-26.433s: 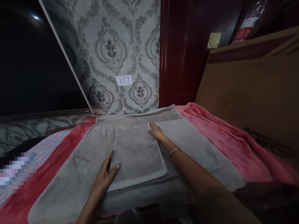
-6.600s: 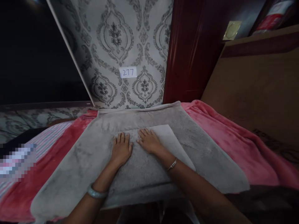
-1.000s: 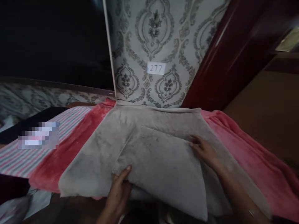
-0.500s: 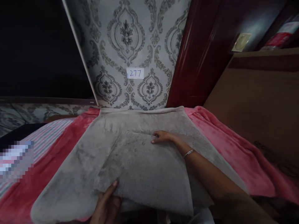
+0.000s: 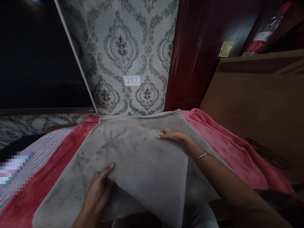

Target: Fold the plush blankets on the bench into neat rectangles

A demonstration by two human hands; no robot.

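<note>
A grey plush cloth is stretched between my two hands, its straight right edge and lower corner hanging toward me. My left hand pinches its lower left edge, thumb on top and the other fingers underneath. Farther away, my right hand, with a bracelet on the wrist, grips the upper right part between thumb and fingers. Below it lies a larger grey plush cover of the same colour. I cannot tell whether the held cloth is a separate piece or a folded part of that cover.
A red and pink blanket shows on both sides of the grey cover. A large cardboard box stands at right, with a plastic bottle behind it. A dark screen is at left; a paper label hangs on the patterned wall.
My left hand has moved up and slightly left with the cloth's edge, and the cloth looks smoother. My right hand keeps its grip, a little farther right. The view has shifted slightly.
</note>
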